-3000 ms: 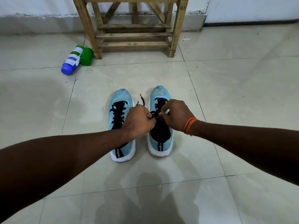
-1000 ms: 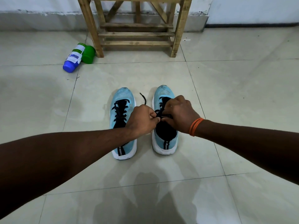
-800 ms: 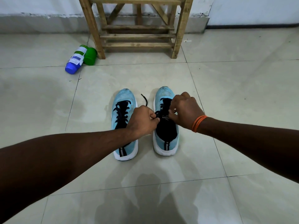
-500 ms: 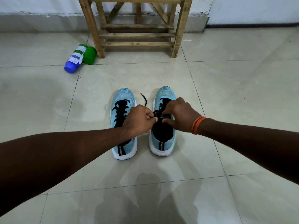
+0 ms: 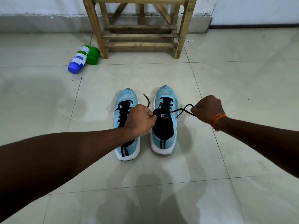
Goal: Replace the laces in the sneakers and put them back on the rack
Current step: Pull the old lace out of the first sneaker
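Since the lace only tightens when both ends are drawn apart, I have my left hand [image 5: 140,120] curled closed, its fingers pinching one end of the black lace [image 5: 182,110] right against the inner side of the tongue. My right hand [image 5: 207,109] is also closed, pinching the other end out past the shoe's outer side, where the lace crosses over itself in a small loop just beside my fingertips. So the lace spans between the two grips, across the top eyelets of the sneaker on my right [image 5: 165,126]. It stands heel towards me, near the middle of the floor [image 5: 226,78]. Just beside it, partly under my left wrist, is the other sneaker [image 5: 125,97], already laced in black. A loose lace tip pokes up between them. Further off, a blue-capped bottle [image 5: 79,59] lies touching a green tub [image 5: 92,55], next to the wooden rack [image 5: 140,36] at the floor's far edge, where I judge both shoes go next.
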